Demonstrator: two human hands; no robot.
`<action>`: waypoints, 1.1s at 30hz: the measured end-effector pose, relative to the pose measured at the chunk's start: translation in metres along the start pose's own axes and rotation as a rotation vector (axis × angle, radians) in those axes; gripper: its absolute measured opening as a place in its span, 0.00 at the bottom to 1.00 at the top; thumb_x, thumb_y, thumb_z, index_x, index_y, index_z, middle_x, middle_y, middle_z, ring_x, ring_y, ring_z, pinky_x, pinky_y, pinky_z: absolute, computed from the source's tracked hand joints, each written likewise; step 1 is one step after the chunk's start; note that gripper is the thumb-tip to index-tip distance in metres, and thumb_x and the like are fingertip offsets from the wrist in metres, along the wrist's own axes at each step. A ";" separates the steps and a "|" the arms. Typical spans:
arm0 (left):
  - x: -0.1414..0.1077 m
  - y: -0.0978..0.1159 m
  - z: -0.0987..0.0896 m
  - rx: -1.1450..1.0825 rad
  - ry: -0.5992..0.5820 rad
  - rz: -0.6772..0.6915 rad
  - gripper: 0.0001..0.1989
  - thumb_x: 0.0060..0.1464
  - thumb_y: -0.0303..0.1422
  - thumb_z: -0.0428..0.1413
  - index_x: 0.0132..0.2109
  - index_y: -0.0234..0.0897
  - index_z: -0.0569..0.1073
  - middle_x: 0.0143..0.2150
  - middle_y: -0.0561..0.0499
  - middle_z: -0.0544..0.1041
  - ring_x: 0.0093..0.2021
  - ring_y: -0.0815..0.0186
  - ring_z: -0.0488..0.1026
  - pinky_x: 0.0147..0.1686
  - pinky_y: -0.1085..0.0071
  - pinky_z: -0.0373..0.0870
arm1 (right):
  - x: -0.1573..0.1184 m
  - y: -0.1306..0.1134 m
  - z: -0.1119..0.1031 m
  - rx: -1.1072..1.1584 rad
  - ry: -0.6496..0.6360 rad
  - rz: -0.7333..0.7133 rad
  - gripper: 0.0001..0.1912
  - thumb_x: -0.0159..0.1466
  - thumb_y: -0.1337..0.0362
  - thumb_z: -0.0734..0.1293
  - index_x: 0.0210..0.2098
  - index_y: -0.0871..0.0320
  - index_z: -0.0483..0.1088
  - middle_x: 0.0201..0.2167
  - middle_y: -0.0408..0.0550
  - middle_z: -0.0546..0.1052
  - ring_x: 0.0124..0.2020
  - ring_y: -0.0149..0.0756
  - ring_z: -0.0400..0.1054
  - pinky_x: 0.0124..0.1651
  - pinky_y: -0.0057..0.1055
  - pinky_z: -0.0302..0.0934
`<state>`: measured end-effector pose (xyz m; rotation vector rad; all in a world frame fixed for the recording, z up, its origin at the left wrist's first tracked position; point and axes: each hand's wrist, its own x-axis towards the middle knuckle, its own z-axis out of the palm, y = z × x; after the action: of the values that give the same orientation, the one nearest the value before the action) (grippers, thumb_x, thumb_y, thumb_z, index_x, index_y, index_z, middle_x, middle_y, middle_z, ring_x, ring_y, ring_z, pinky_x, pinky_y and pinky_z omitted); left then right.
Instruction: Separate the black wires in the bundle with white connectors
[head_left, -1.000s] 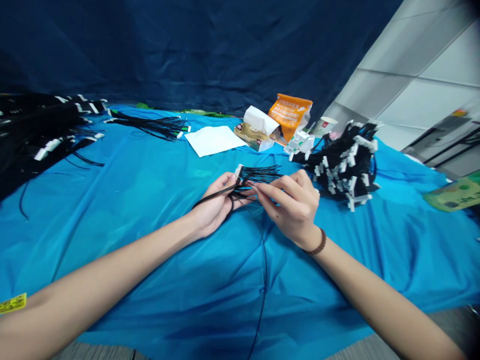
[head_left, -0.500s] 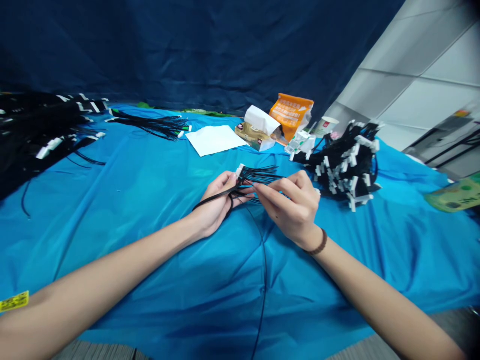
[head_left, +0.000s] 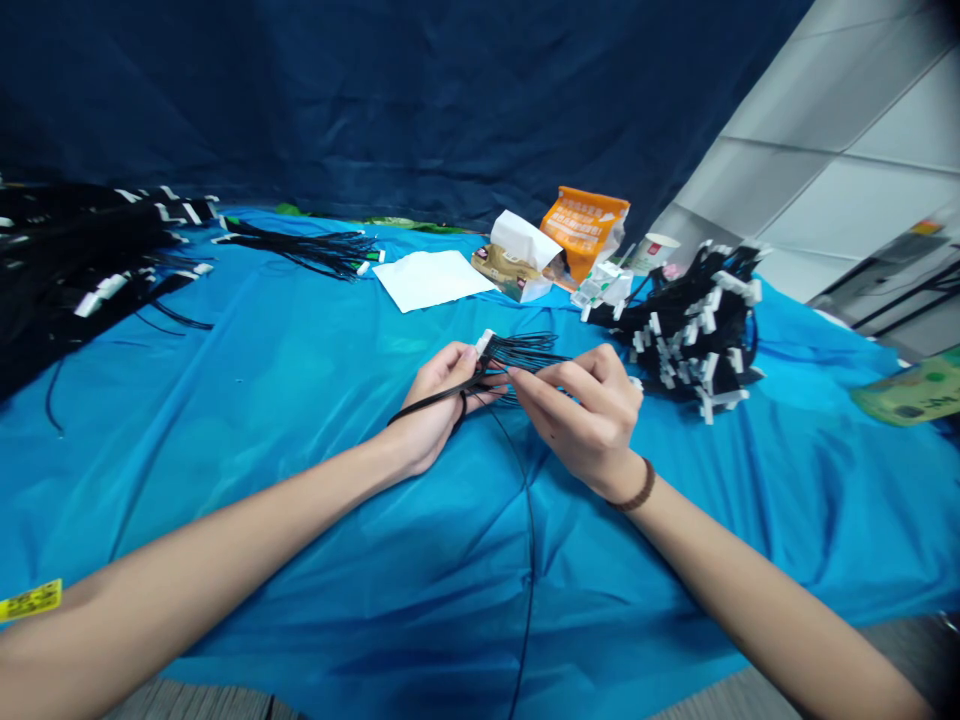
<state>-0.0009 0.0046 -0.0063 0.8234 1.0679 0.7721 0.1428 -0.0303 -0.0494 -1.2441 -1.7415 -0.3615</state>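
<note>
My left hand [head_left: 435, 412] is closed around a black wire harness [head_left: 529, 350], its thumb by the white connector [head_left: 485, 343] at one end. Thin black wires fan out from that connector to the right, and a thicker loop of cable bends back over the left wrist. My right hand [head_left: 581, 415], with a brown band on the wrist, pinches at the wires just right of the left fingers. Whatever lies between its fingertips is very thin, seemingly a wire. One long black wire [head_left: 531, 540] hangs from the hands down over the blue cloth.
A heap of black harnesses [head_left: 90, 250] lies at left, with a smaller bundle [head_left: 307, 248] beside it. White paper [head_left: 431, 280], an opened snack box [head_left: 514, 262], an orange bag [head_left: 586, 235] and a paper cup [head_left: 654, 252] stand behind. More connector-ended harnesses [head_left: 697, 325] are piled at right.
Almost nothing differs. Both hands keep the same grip on the harness, and the whole view has shifted very slightly.
</note>
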 end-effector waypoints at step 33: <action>-0.008 0.009 0.002 0.006 -0.050 -0.154 0.06 0.52 0.32 0.54 0.34 0.32 0.70 0.33 0.48 0.76 0.33 0.66 0.74 0.41 0.64 0.70 | 0.001 0.004 -0.004 0.137 -0.039 -0.081 0.05 0.57 0.71 0.66 0.34 0.60 0.71 0.23 0.42 0.71 0.29 0.26 0.58 0.29 0.24 0.53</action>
<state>-0.0024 0.0013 0.0055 0.7527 1.0757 0.6162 0.1483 -0.0302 -0.0478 -1.0916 -1.8217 -0.2612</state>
